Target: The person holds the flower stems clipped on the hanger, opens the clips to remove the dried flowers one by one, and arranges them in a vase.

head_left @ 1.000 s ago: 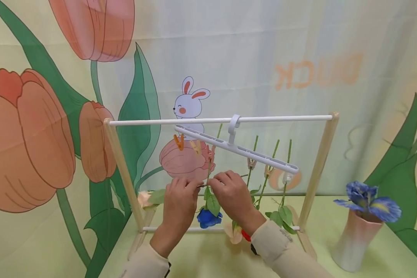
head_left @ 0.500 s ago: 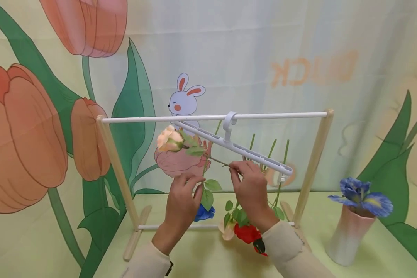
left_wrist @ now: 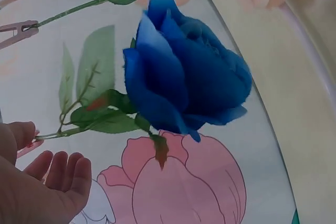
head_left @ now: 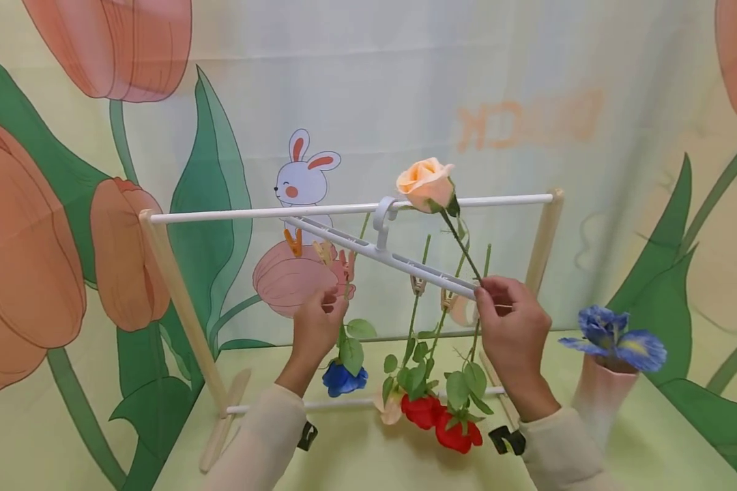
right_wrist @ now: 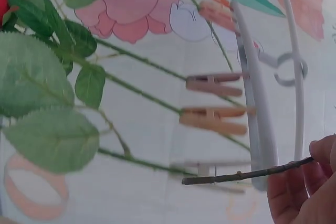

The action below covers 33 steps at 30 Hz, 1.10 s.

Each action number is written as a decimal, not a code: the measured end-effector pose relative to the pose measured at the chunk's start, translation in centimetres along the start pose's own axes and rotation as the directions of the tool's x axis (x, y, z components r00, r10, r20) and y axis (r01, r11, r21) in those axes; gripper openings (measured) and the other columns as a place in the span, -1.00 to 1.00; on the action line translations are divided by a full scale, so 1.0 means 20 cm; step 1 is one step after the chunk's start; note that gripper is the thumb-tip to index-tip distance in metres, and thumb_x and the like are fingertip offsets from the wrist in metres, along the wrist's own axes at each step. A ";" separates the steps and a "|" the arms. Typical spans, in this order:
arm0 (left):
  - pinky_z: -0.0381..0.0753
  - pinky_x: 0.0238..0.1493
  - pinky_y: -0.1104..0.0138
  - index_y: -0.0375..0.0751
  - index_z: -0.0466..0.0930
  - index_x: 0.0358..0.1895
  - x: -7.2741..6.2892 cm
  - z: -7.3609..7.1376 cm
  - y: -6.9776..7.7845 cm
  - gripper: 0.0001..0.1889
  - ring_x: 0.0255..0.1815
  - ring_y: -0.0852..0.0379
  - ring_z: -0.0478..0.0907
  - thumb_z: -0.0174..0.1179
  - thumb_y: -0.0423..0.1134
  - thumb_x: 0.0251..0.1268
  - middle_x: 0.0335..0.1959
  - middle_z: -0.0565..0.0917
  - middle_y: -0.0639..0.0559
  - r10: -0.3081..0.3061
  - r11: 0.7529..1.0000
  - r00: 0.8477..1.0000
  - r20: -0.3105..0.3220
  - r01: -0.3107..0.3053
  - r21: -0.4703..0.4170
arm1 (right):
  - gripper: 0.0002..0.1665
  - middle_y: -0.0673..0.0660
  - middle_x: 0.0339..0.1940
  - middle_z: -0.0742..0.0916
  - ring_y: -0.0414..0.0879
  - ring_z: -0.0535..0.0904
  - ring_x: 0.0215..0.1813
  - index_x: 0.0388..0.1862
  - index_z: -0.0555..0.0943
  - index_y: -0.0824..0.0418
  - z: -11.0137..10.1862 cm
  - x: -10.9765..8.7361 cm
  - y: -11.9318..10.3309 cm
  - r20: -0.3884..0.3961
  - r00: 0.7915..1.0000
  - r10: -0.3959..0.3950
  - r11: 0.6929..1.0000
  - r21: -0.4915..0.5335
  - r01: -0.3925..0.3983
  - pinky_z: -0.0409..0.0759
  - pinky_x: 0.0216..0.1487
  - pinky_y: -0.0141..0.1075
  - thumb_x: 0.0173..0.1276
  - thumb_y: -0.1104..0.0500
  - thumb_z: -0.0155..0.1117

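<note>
The peach rose (head_left: 426, 185) is in your right hand (head_left: 514, 327), thumb and fingers pinching its lower stem; it leans up and to the left, bloom in front of the white bar (head_left: 270, 213), just right of the hook (head_left: 381, 221). Your left hand (head_left: 316, 326) is beside the blue rose (head_left: 344, 379)'s stem, fingers loosely curled and parted from the thumb; I cannot tell whether it touches that stem.

You have one hanger (head_left: 338, 236), six clips (head_left: 292, 242), and four flowers hanging bloom-down: one blue rose, two red roses (head_left: 421, 411), one pale flower (head_left: 390, 409). One vase (head_left: 598, 399) with one iris (head_left: 602, 326) stands on the desk (head_left: 663, 450).

Half a second ago, your peach rose pointed left, its bloom covering the two leftmost clips; now it points up and those clips show. Your left hand has stayed near the blue rose.
</note>
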<state>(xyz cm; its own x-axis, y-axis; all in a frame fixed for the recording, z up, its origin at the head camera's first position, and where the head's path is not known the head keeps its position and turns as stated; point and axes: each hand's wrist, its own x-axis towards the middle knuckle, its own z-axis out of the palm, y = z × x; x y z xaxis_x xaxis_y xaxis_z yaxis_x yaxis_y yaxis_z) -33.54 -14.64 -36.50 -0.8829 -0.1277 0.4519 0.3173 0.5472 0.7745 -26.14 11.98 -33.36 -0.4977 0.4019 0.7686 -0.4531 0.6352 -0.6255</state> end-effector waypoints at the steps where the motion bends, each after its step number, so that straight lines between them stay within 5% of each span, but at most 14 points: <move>1: 0.72 0.08 0.03 -0.22 0.60 0.26 0.01 0.02 0.00 -0.59 0.09 -0.14 0.69 0.24 -0.14 0.44 0.09 0.74 -0.19 -0.012 1.000 1.000 0.008 0.012 -0.007 | -0.82 0.19 -0.23 0.80 -0.45 0.57 -0.34 -0.12 0.73 0.28 -0.03 0.01 0.01 -0.011 1.000 0.009 1.000 -0.009 -0.009 0.44 -0.29 -0.77 0.35 0.23 0.42; 5: 0.73 0.03 0.08 -0.20 0.62 0.23 0.03 0.06 0.01 -0.62 0.08 -0.11 0.69 0.25 -0.14 0.45 0.05 0.75 -0.16 -0.056 0.998 0.998 0.020 0.056 -0.004 | -0.81 0.21 -0.23 0.80 -0.72 0.45 -0.35 -0.13 0.74 0.29 -0.13 0.04 0.07 -0.068 0.997 0.043 0.998 -0.038 -0.045 0.43 -0.28 -0.77 0.34 0.22 0.43; 10: 0.74 -0.13 0.18 -0.23 0.71 0.08 0.04 0.08 0.00 -0.73 -0.16 -0.05 0.72 0.26 -0.20 0.44 -0.16 0.78 -0.17 -0.083 0.996 0.997 0.005 0.083 -0.026 | -0.77 0.13 -0.24 0.77 -0.70 0.46 -0.32 -0.10 0.74 0.27 -0.27 0.08 0.16 -0.128 0.987 0.099 0.991 -0.081 -0.109 0.43 -0.25 -0.74 0.38 0.14 0.39; 19: 0.78 -0.15 0.22 -0.19 0.74 0.07 0.03 0.08 0.03 -0.74 -0.25 -0.05 0.79 0.26 -0.17 0.45 -0.15 0.78 -0.18 -0.147 0.984 0.988 0.046 0.150 -0.096 | -0.68 -0.44 -0.32 0.52 -0.64 0.44 -0.29 -0.07 0.75 0.24 -0.47 0.17 0.35 -0.209 0.959 0.189 0.963 -0.151 -0.223 0.39 -0.22 -0.70 0.42 0.03 0.32; 23: 0.77 -0.16 0.23 -0.18 0.73 0.13 0.03 0.06 0.06 -0.69 -0.20 -0.05 0.76 0.23 -0.13 0.47 -0.13 0.79 -0.17 -0.139 0.987 0.988 0.069 0.145 -0.077 | -0.68 -0.53 -0.37 0.48 -0.68 0.43 -0.33 -0.09 0.75 0.26 -0.56 0.21 0.43 -0.260 0.946 0.193 0.956 -0.166 -0.241 0.35 -0.20 -0.66 0.42 0.03 0.31; 29: 0.76 -0.09 0.20 -0.16 0.71 0.17 0.01 0.02 0.06 -0.68 -0.13 -0.03 0.70 0.22 -0.15 0.48 -0.11 0.77 -0.16 -0.166 0.983 0.980 0.111 0.174 -0.060 | -0.66 -0.49 -0.35 0.52 -0.67 0.42 -0.34 -0.03 0.74 0.19 -0.61 0.19 0.56 -0.258 0.922 0.290 0.920 -0.192 -0.343 0.34 -0.21 -0.57 0.43 -0.02 0.27; 33: 0.78 -0.08 0.17 -0.19 0.72 0.11 0.00 0.01 0.06 -0.73 -0.19 -0.03 0.72 0.23 -0.19 0.47 -0.14 0.75 -0.20 -0.165 0.981 0.978 0.126 0.176 -0.081 | -0.67 -0.15 -0.27 0.71 -0.68 0.36 -0.39 -0.02 0.71 0.21 -0.62 0.16 0.63 -0.233 0.912 0.338 0.884 -0.253 -0.393 0.37 -0.28 -0.48 0.44 0.02 0.23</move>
<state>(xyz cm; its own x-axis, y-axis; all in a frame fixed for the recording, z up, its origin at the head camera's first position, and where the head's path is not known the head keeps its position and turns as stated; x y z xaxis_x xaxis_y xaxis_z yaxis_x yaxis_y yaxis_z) -33.23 -13.90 -35.71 -0.9596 -0.1112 0.2586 0.1840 0.4474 0.8752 -24.21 29.54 -37.24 -0.4350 0.7349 0.5202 -0.0178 0.5707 -0.8210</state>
